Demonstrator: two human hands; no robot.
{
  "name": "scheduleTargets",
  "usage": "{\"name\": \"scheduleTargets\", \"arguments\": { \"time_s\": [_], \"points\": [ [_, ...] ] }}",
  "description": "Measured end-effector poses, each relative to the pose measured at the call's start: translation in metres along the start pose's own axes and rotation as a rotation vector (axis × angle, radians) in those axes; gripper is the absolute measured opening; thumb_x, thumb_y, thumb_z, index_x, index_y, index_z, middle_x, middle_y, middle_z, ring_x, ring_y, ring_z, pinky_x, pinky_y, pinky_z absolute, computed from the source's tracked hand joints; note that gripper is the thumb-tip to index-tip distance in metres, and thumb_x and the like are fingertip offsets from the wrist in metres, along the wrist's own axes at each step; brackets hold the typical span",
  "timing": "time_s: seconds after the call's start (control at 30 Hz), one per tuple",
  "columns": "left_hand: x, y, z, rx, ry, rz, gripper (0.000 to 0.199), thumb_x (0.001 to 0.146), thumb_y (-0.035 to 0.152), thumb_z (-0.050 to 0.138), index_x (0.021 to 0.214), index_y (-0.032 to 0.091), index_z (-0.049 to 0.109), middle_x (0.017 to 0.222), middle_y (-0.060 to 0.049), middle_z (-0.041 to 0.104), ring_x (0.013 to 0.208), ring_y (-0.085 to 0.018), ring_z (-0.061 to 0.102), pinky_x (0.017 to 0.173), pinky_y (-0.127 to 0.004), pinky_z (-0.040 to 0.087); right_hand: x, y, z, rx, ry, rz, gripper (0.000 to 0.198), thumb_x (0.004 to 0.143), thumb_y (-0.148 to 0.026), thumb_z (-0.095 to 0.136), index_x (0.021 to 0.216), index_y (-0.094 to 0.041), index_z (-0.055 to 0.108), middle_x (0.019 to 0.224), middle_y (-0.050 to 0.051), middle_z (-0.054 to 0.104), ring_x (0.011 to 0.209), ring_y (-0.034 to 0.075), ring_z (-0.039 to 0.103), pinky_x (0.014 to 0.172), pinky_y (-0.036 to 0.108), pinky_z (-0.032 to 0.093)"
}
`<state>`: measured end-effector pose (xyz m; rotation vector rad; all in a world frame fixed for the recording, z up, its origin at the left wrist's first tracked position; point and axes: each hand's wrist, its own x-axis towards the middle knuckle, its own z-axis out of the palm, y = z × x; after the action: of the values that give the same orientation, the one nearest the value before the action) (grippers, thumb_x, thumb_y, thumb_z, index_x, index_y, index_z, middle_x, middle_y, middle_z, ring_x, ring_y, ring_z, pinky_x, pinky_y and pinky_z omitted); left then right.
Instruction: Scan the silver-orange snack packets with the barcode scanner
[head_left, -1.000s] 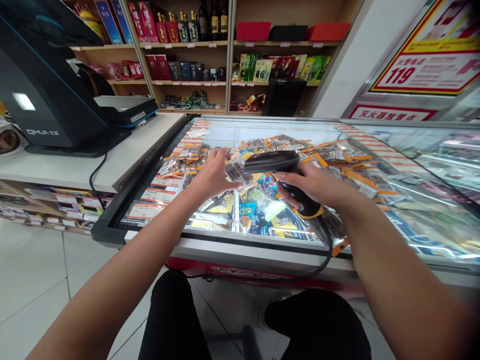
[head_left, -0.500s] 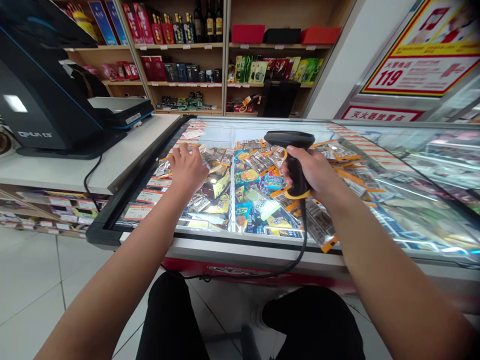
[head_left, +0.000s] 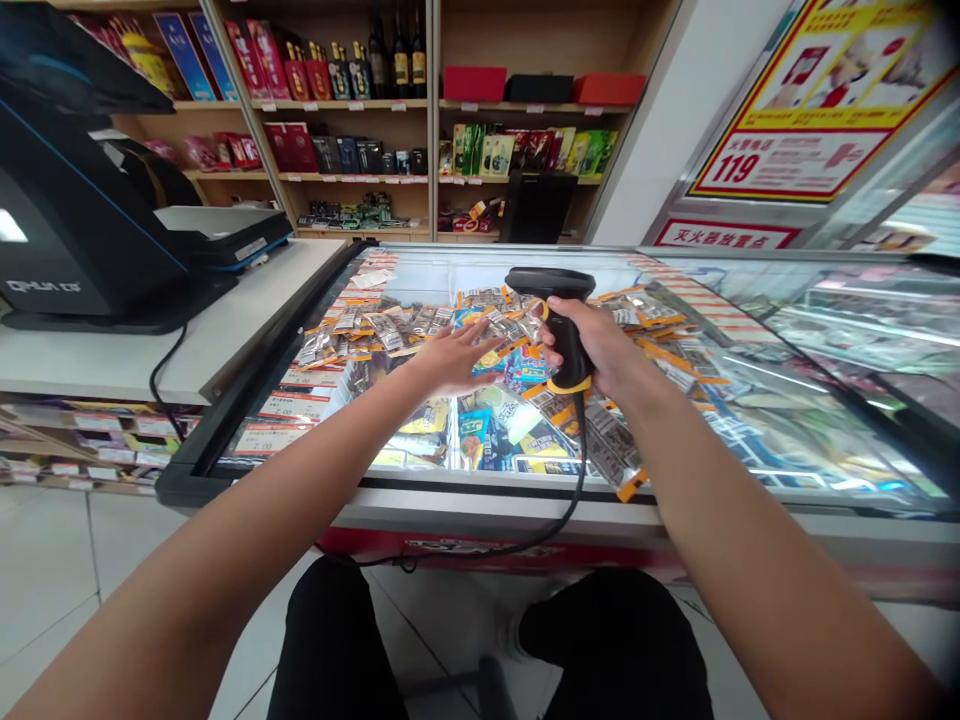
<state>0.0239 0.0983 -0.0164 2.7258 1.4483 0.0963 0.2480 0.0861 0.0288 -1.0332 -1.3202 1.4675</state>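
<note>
A: What fills the view?
B: Stocked shelving [head_left: 433,130], beyond both hands. Then a glass-topped freezer [head_left: 480,508], directly beneath them.
A: And off to the side?
B: A white worktop [head_left: 97,362], left of the left hand, carrying a dark register [head_left: 75,220].
A: How are the hands placed?
B: Apart, side by side. The left hand [head_left: 454,362] is flat with its fingers spread, holding nothing that I can see; I can't tell whether it touches anything below. The right hand [head_left: 596,345] is wrapped around the handle of a black barcode scanner [head_left: 551,283], upright, its head above the thumb.
A: Any cable?
B: Yes, a black one [head_left: 579,450], hanging from the handle on the near side of the right hand.
A: What's smallest?
B: Silver packets with orange ends, on the glass: one pile [head_left: 388,330] left of the left hand, another [head_left: 667,362] right of the right hand, and several [head_left: 499,322] just beyond the left fingertips.
</note>
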Motion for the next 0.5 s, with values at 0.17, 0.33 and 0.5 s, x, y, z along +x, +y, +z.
{"name": "scheduleTargets", "arguments": {
  "time_s": [0.17, 0.33, 0.5],
  "points": [
    [-0.015, -0.022, 0.001, 0.083, -0.002, -0.097, 0.079, 0.103, 0.075, 0.034, 0.167, 0.029, 0.039, 0.179, -0.009, 0.027, 0.167, -0.033, 0.019, 0.135, -0.055, 0.015, 0.02, -0.021, -0.006, 0.06, -0.127, 0.194, 0.024, 0.085, -0.035, 0.076, 0.091, -0.023, 0.056, 0.073, 0.0, 0.055, 0.053, 0.013, 0.048, 0.044, 0.026, 0.043],
    [-0.001, -0.018, 0.006, 0.106, 0.175, 0.055, 0.071, 0.105, 0.06, 0.046, 0.162, 0.019, 0.043, 0.18, -0.014, 0.024, 0.165, -0.032, 0.026, 0.134, -0.048, 0.02, 0.034, -0.025, -0.006, 0.061, -0.139, 0.2, 0.024, 0.086, -0.035, 0.074, 0.089, -0.024, 0.053, 0.073, 0.0, 0.053, 0.053, 0.014, 0.046, 0.045, 0.028, 0.044],
    [0.027, 0.007, 0.01, -0.013, 0.078, 0.034, 0.078, 0.106, 0.068, 0.037, 0.17, 0.025, 0.029, 0.181, -0.013, 0.019, 0.168, -0.034, 0.015, 0.133, -0.052, 0.024, 0.026, -0.015, -0.008, 0.067, -0.105, 0.121, 0.025, 0.091, -0.043, 0.068, 0.09, -0.024, 0.053, 0.07, -0.001, 0.05, 0.051, 0.013, 0.044, 0.043, 0.027, 0.042]
  ]
}}
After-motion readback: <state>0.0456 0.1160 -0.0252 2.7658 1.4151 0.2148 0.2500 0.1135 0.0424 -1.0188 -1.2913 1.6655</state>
